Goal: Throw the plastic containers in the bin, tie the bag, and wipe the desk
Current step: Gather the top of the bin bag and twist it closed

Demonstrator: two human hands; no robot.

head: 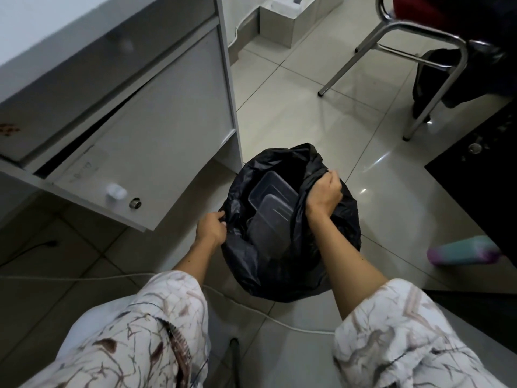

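A black bin bag [282, 264] stands open on the tiled floor beside the desk. Inside it lie clear plastic containers [272, 201], stacked and tilted. My left hand [210, 227] grips the bag's left rim. On the right rim, my right hand [324, 193] holds a bunched fold of the plastic. The bag covers whatever bin is under it.
A white desk cabinet [134, 130] with a knob and lock stands at the left, its door ajar. A chrome-legged chair [414, 60] stands at the back right. A teal and purple bottle [463, 250] lies on the floor at the right. A white cable [279, 322] crosses the floor near my feet.
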